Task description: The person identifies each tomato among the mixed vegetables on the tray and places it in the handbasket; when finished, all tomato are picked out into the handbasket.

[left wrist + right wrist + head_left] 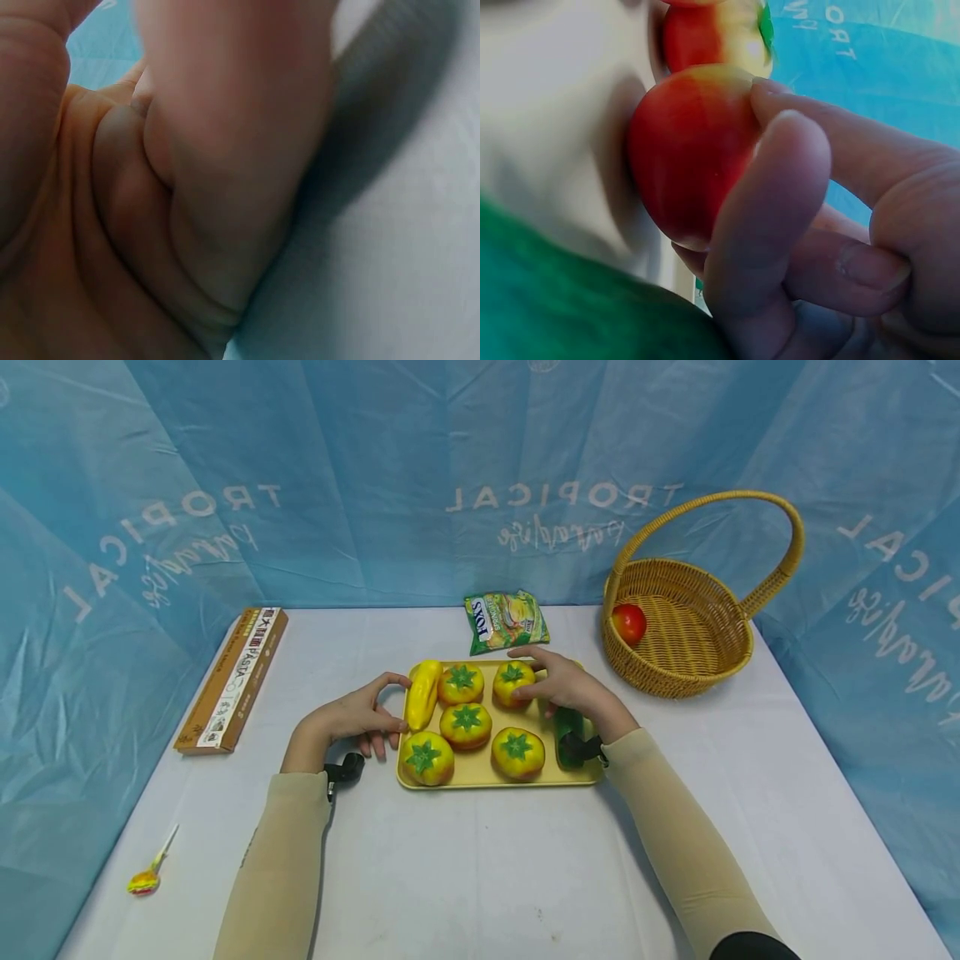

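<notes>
Right hand [566,683] pinching the far-right yellow-red fruit [506,686] — left hand [351,712] loose at the tray's [480,770] left edge.
Right thumb and index are on the fruit's sides; can't tell if it rests on the tray or sits just above. Left hand grips nothing I can see, fingers apart, index and thumb right by the banana [422,697]; contact unclear. Also on the tray: four more leaf-topped fruits [466,727], plus a dark green cucumber [568,724] partly under the right wrist. Snack bag [507,622] just behind the tray; handled basket [675,682] to the right, red fruit [628,624] inside. Pasta box [234,681] off left — lollipop [144,882] near left.
</notes>
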Demonstrator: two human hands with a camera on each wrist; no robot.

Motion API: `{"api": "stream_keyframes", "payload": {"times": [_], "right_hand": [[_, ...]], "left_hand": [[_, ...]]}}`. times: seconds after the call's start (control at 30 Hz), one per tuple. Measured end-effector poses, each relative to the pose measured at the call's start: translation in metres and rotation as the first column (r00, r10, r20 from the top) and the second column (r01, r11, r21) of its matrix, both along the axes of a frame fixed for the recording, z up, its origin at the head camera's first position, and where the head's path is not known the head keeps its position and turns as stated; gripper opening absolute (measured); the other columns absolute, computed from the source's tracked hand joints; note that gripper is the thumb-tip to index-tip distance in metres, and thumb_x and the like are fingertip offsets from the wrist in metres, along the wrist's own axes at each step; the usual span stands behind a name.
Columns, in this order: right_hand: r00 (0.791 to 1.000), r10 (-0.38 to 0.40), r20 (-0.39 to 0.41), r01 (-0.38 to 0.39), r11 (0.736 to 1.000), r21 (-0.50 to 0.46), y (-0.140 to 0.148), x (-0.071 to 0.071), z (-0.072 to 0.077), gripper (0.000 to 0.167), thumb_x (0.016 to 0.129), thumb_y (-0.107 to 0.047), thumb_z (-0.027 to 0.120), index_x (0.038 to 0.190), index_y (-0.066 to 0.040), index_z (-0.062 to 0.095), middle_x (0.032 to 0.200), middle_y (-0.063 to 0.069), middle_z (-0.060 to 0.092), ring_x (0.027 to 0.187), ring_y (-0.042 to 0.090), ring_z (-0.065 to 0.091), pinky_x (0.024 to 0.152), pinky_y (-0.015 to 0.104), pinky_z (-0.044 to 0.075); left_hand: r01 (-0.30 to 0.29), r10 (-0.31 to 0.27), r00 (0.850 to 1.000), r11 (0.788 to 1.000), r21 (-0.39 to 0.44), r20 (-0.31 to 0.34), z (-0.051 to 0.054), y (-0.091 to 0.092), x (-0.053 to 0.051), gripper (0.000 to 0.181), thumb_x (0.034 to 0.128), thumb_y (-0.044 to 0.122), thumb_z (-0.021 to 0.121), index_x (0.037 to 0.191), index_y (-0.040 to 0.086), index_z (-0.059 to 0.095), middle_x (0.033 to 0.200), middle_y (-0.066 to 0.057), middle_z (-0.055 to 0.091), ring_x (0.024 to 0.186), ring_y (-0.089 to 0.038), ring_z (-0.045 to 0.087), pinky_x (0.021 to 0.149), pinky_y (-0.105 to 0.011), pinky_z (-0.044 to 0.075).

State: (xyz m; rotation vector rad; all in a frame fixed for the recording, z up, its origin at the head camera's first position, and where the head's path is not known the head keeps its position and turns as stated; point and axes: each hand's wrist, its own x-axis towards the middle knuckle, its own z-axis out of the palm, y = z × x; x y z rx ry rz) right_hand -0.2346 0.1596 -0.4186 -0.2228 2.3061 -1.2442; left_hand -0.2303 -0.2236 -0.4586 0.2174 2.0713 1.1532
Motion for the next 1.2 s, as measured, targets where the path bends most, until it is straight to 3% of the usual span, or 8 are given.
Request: {"api": "stream_keyframes", "payload": {"times": [0.3,0.73,1.03,1.2], "right_hand": [[1.0,0.008,-0.013,-0.007,1.0,0.02,-0.001,0.0,0.001,0.066,0.098,-0.027,0.078,0.156,-0.032,0.047,0.158,0.018,0.044,0.053,0.02,0.054,0.058,0.031,0.056],[1.0,-0.018,-0.014,0.018,0.999,-0.027,-0.001,0.002,0.0,0.067,0.098,-0.024,0.077,0.158,-0.026,0.046,0.16,0.02,0.043,0.052,0.02,0.053,0.056,0.032,0.055],[0.998,-0.039,-0.04,0.037,0.999,-0.031,0.005,0.002,0.005,0.066,0.098,-0.032,0.077,0.157,-0.026,0.048,0.159,0.02,0.044,0.053,0.02,0.051,0.054,0.031,0.053],[0.997,-0.058,-0.059,0.055,0.997,-0.059,0.009,0.001,0.01,0.066,0.096,-0.033,0.079,0.155,-0.027,0.05,0.155,0.02,0.048,0.063,0.025,0.058,0.053,0.032,0.054]], "left_hand": [[-0.011,0.011,1.0,1.0,-0.008,0.008,0.0,0.001,-0.002,0.08,0.0993,0.031,0.076,0.157,0.032,0.021,0.083,-0.012,0.078,0.055,-0.02,0.072,0.053,-0.03,0.06],[0.007,-0.007,1.0,1.0,-0.004,-0.003,0.0,0.0,-0.001,0.08,0.0994,0.032,0.076,0.158,0.03,0.021,0.084,-0.012,0.078,0.055,-0.02,0.072,0.053,-0.03,0.06],[0.005,-0.005,1.0,1.0,-0.006,0.003,0.0,-0.001,0.0,0.081,0.0988,0.032,0.076,0.158,0.03,0.021,0.084,-0.012,0.078,0.055,-0.02,0.072,0.053,-0.03,0.06],[0.001,-0.001,1.0,1.0,-0.008,0.002,0.001,-0.001,0.0,0.081,0.0989,0.031,0.076,0.158,0.031,0.021,0.084,-0.012,0.078,0.055,-0.02,0.072,0.053,-0.031,0.06]]}}
